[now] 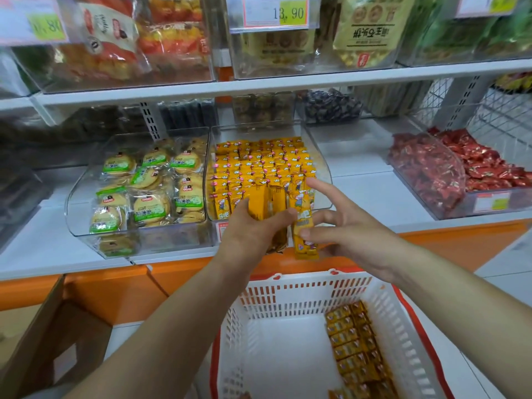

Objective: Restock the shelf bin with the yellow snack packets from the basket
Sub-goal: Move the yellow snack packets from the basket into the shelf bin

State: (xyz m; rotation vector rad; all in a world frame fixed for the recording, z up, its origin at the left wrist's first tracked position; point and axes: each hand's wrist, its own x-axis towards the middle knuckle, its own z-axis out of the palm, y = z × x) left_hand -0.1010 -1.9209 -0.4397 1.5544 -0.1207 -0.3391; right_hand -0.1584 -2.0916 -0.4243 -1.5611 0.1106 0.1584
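A clear shelf bin (322,165) in the middle of the shelf is packed with upright yellow snack packets (259,165). My left hand (250,234) grips a small bunch of yellow packets (266,205) at the bin's front edge. My right hand (342,226) pinches one yellow packet (305,226) between thumb and fingers, its index finger stretched toward the bin. Below, a white basket (288,298) with a red rim holds more yellow packets (357,344) stacked along its right side.
A clear bin of green-labelled biscuits (144,191) stands left of the yellow bin, a bin of red sweets (449,171) to the right. Price tags (273,12) and more bins fill the upper shelf. A cardboard box (43,326) sits at lower left.
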